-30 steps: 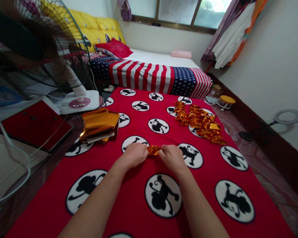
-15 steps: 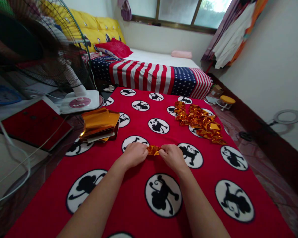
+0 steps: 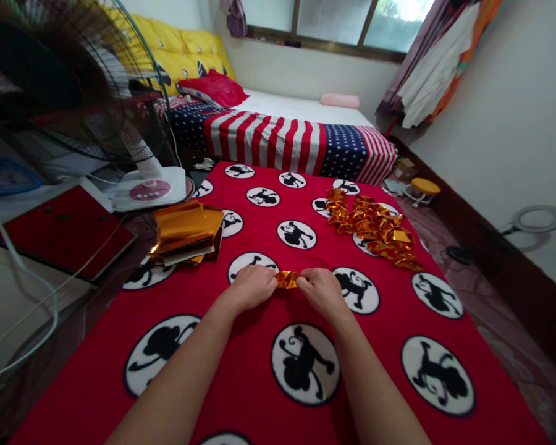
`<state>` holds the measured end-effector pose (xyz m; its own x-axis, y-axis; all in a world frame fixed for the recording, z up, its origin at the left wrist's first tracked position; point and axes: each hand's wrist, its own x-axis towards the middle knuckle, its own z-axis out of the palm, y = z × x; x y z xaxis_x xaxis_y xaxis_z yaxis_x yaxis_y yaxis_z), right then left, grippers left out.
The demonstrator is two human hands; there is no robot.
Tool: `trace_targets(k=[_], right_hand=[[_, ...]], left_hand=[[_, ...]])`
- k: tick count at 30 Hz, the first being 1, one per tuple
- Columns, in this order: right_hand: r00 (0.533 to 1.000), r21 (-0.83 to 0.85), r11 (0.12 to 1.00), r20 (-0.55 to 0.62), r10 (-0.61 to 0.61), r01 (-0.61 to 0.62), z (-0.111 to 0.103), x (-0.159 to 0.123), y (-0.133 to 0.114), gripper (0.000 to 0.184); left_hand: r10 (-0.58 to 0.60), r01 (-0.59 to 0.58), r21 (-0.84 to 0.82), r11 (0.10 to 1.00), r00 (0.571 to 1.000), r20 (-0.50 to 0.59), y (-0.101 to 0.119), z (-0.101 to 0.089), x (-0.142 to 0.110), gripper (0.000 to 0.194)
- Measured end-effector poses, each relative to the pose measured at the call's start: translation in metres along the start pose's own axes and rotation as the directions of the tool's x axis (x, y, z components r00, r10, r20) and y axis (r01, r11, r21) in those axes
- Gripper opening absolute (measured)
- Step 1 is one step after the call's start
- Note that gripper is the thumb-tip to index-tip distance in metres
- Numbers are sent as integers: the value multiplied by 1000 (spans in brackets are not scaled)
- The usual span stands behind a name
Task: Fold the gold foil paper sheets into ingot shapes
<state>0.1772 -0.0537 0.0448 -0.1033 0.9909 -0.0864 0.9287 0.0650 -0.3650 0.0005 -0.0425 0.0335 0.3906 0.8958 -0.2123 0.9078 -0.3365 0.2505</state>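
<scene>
A small folded piece of shiny gold foil paper (image 3: 287,279) is stretched between my two hands, over the red cloth (image 3: 254,371) with black monkey figures in white circles. My left hand (image 3: 254,286) pinches its left end, and my right hand (image 3: 322,289) grips the right end. Both sets of fingers are closed, with the fingertips partly hidden. Beyond my left hand lies a stack of flat gold foil sheets (image 3: 185,228). To the far right rests a cluster of folded gold foil pieces (image 3: 370,225), crinkled and set in rows.
A white-based electric fan (image 3: 151,188) stands at the left, its blades blurred. Beside it are a red board (image 3: 60,228) and a white cable (image 3: 50,290). A bed (image 3: 278,139) is behind the cloth. A yellow stool (image 3: 425,186) stands on the floor at right.
My hands keep their grip on the folded foil paper and have hardly moved. The fan blades have turned, and the whole view has shifted very slightly.
</scene>
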Motion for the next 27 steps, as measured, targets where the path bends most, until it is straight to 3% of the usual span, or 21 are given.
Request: trace_targets(k=[10, 15, 20, 27], right_hand=[[998, 57, 997, 30, -54, 52, -3, -1, 2, 27], [1000, 76, 997, -3, -17, 17, -2, 1, 2, 26], [995, 99, 992, 48, -85, 80, -4, 0, 5, 26], [999, 218, 975, 16, -40, 36, 0, 2, 8, 24]], left_hand=[[-15, 14, -71, 997, 1000, -11, -6, 2, 2, 37], [19, -18, -84, 996, 1000, 2, -4, 0, 1, 37], [-29, 30, -88, 996, 999, 14, -2, -1, 2, 36], [-22, 24, -59, 998, 999, 36, 0, -1, 0, 37]])
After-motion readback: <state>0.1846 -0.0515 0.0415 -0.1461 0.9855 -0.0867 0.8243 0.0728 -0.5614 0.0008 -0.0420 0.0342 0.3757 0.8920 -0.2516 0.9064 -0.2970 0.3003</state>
